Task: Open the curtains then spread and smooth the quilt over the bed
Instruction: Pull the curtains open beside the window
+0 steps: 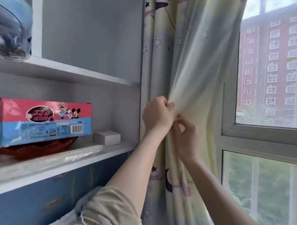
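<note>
A pale yellow curtain (189, 53) printed with stars and purple moons hangs bunched against the left side of the window. My left hand (157, 115) grips a gathered handful of its fabric at mid height. Just below and to the right, my right hand (186, 137) pinches the curtain folds with curled fingers. The bed and the quilt are out of view.
A window (271, 72) with a grey frame fills the right side, with red apartment blocks outside. White shelves (57, 69) stand on the left, holding a pink and blue cartoon box (39, 118) on a red basket, a small white box (107, 137) and a blue bag at top left.
</note>
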